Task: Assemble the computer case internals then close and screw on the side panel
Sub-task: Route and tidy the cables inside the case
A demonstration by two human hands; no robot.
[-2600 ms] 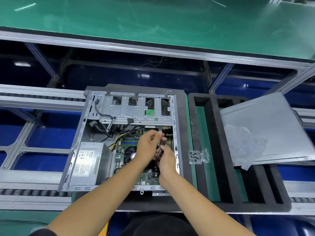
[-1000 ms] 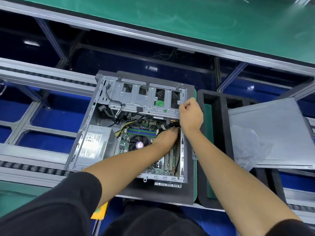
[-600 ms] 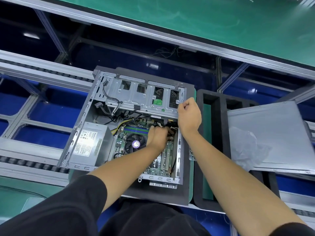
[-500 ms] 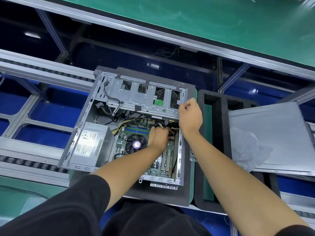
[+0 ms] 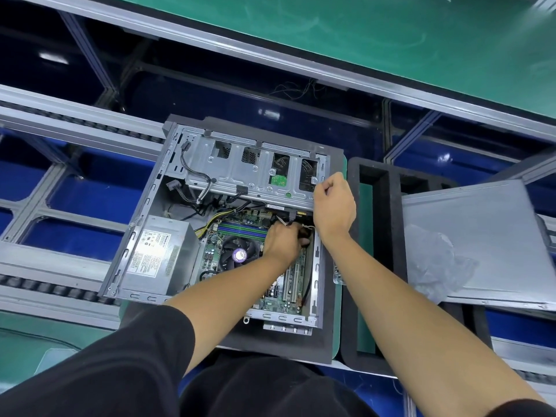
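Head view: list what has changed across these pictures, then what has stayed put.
The right hand left the spot where both hands worked together over the green motherboard and went up to the right end of the grey metal drive cage, fingers curled there. The left hand stayed low among the cables. The open grey computer case and loose grey side panel lie unchanged.

Both arms outstretched, left hand (image 5: 282, 240) curled, right hand (image 5: 334, 206) fisted.

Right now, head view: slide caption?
Left hand works cables inside open case; right hand grips drive cage.
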